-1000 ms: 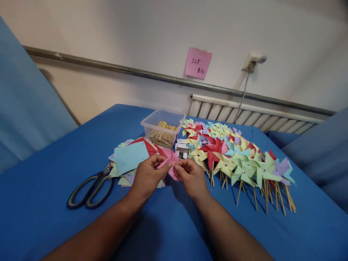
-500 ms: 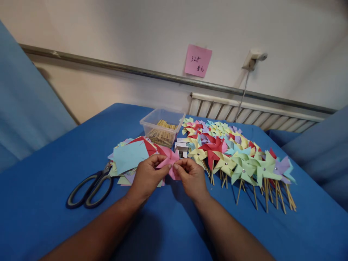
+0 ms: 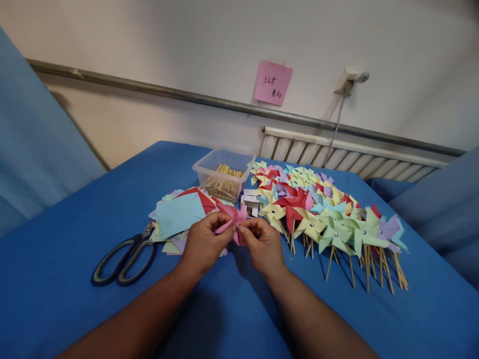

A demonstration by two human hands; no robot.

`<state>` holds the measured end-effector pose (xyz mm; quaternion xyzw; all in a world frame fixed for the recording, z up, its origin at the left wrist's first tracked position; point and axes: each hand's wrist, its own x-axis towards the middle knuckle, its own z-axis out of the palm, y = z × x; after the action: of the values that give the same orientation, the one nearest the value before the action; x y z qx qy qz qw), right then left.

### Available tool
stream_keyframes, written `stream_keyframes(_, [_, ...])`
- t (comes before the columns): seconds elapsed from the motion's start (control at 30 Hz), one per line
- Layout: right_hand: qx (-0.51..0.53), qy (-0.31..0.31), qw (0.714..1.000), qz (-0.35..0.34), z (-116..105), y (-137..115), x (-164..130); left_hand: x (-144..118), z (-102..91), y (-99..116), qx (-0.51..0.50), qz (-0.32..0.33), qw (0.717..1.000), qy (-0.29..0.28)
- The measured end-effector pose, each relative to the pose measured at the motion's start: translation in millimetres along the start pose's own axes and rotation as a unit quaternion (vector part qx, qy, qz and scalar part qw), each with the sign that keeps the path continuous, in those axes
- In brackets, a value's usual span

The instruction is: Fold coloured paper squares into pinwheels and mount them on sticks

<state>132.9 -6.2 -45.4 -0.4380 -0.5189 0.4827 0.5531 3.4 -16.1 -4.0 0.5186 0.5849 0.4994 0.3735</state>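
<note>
A pink paper pinwheel (image 3: 236, 213) is held between my two hands above the blue table. My left hand (image 3: 206, 240) pinches its left side, with thumb and fingertips near the centre. My right hand (image 3: 264, 243) pinches close to the middle from the other side, its fingertips almost touching the left thumb. Whatever small piece sits at the centre is hidden by the fingertips. Just behind my left hand lies a pile of coloured paper sheets (image 3: 177, 215), a light blue one on top. Scissors (image 3: 127, 259) with dark handles rest left of it, their blades partly under the paper.
Behind the paper stands a clear plastic box (image 3: 204, 174) of short wooden sticks (image 3: 224, 180). A small white box (image 3: 250, 204) is beside it. Many finished pinwheels (image 3: 335, 233) on sticks cover the right side of the blue table (image 3: 93, 209). A radiator (image 3: 352, 154) is behind.
The pink pinwheel's blades are folded in a little more toward the centre between my fingertips. Both hands stay in nearly the same place.
</note>
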Motion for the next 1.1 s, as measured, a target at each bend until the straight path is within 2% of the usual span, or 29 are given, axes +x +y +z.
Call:
stream_keyframes(0.4, [-0.025,0.009,1.000,-0.008,0.5,-1.4,-0.2,-1.0,1.2,1.0,0.004,0.006,1.000,0.000])
stream_keyframes(0.73, [-0.016,0.008,1.000,0.005,1.8,-4.3,-2.4,-1.3,1.4,-2.1,0.027,0.037,0.999,-0.006])
stream_keyframes(1.1, [0.000,0.005,1.000,0.011,2.9,-5.1,-2.2,-2.0,0.8,-0.9,0.036,0.039,0.999,-0.002])
